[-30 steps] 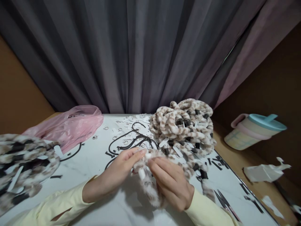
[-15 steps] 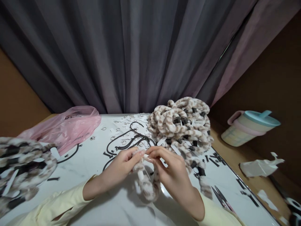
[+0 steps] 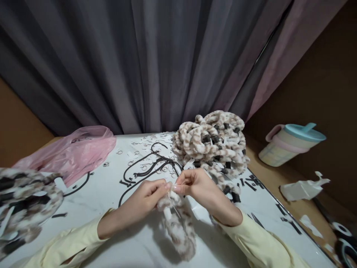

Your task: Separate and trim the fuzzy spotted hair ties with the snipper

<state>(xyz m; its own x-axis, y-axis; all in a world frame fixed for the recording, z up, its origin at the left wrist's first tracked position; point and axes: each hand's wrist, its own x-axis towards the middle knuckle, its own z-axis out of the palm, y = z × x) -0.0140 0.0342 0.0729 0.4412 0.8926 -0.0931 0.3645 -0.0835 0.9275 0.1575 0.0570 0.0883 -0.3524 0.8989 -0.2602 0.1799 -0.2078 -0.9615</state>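
A fluffy cream-and-brown plush strap (image 3: 180, 238) hangs down in a loop below my hands, just over the table. My left hand (image 3: 152, 193) pinches its upper end between thumb and fingers. Against the left fingertips, my right hand (image 3: 195, 184) is closed, thumb and forefinger pinched on something small and pale at the strap's end. That small part is mostly hidden. A thin pale sliver lies along the plush under the fingers. Black cords (image 3: 158, 163) lie on the table just beyond my hands.
A heap of plush straps (image 3: 212, 141) with black bands stands behind my right hand; another pile (image 3: 25, 208) lies left. A pink plastic bag (image 3: 80, 149), small metal rings (image 3: 136, 152), partly covered scissors (image 3: 256, 220), a lidded cup (image 3: 287, 145) and a tissue pack (image 3: 304, 190) surround them.
My right hand has turned and moved slightly up from the strap. The plush loop hangs lower and nearer to me. The view has shifted slightly.
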